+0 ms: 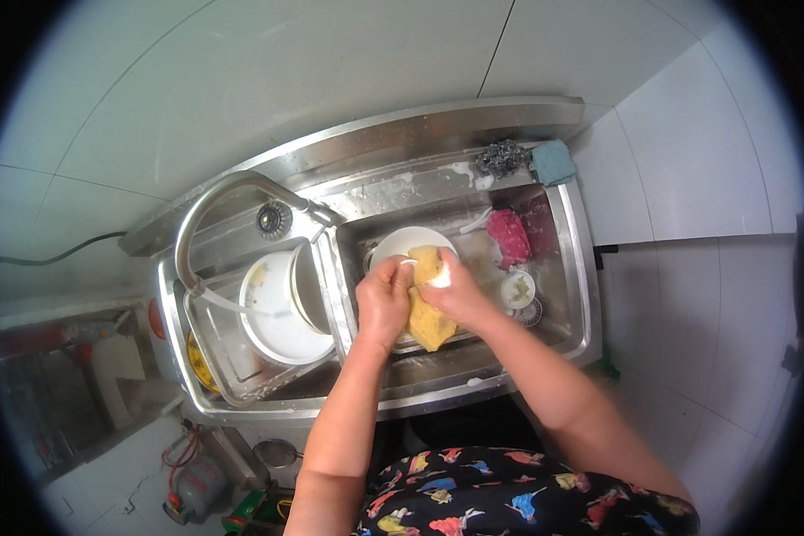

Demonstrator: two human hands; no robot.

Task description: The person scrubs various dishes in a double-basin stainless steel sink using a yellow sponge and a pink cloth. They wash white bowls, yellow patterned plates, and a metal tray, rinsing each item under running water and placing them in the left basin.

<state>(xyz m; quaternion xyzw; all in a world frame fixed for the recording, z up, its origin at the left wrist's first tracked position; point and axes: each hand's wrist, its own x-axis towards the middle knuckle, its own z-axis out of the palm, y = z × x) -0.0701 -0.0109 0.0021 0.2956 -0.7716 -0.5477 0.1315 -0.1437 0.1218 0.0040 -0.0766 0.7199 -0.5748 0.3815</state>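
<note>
Over the right basin of a steel double sink (579,268), my left hand (383,298) grips a small white object (409,262), perhaps a spoon, mostly covered by fingers. My right hand (459,291) is closed on a yellow cloth (432,325) whose upper part wraps about that object. White foam or a white piece shows between the cloth and my right fingers; I cannot tell which. Behind my hands a white plate (412,241) lies in the basin. Right of it are a pink cloth (508,238) and a small cup (518,289) with food scraps.
Water runs from the curved faucet (191,234) into the left basin, onto a white plate (261,335) with a bowl (308,288) tilted on it. A strainer (274,219), a steel scourer (502,159) and a blue sponge (553,163) sit on the back ledge. A gas cylinder (197,486) stands lower left.
</note>
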